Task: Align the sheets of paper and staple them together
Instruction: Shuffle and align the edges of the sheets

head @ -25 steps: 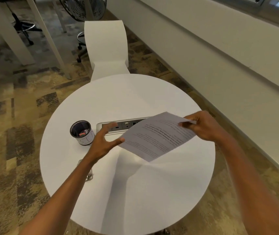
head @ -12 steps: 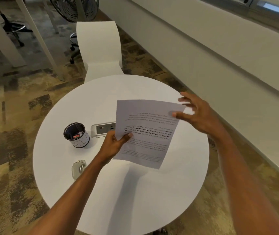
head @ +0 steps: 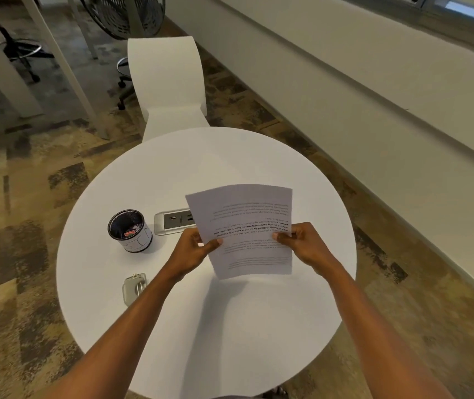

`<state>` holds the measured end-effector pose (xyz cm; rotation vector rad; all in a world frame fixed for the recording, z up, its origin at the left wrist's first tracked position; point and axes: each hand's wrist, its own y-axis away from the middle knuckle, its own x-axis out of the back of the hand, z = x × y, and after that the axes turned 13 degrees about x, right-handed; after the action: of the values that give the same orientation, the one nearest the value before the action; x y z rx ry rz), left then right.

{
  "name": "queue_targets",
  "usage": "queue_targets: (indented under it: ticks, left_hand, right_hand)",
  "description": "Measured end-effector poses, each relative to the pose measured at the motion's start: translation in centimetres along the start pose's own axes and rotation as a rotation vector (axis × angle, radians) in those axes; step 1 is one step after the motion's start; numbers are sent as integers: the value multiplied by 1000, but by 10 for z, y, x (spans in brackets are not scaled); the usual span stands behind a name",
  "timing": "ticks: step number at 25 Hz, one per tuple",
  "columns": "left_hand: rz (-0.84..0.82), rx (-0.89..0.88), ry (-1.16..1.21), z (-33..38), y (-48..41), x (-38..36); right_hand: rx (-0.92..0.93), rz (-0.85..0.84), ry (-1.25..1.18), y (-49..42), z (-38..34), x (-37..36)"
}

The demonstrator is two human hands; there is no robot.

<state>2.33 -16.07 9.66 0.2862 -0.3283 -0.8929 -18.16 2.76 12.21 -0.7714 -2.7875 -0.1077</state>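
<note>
One paper stack [head: 244,226], one stapler [head: 134,287], one cup [head: 129,230], two hands.

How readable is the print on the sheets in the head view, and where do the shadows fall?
Head view: the print on the sheets of paper is soft; only the bold lines stand out, and it runs upside down to the camera. The paper and arms cast a soft shadow toward the near rim of the table. The wide lens bows the wall.

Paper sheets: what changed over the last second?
The sheets turned from tilted to upright, held above the table. The right hand let go briefly, then regripped the right edge; the left hand took the left edge. Cup, stapler and power outlet stayed put.
</note>
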Motion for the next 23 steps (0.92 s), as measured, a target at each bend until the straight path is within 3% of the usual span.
queue_targets:
  ticks: [10,14,19,23]
  left_hand:
    - [82,-171,7,17,0,5]
    - [89,-64,-116,-2,4,3]
    - [164,-33,-121,-8,7,7]
    - [83,26,-163,-7,11,6]
  right_hand:
    - [53,61,-50,-1,-2,3]
    - [-60,-13,43,12,26,-10]
    - [-61,-8,69,14,36,-8]
    - [-96,-101,64,17,44,-9]
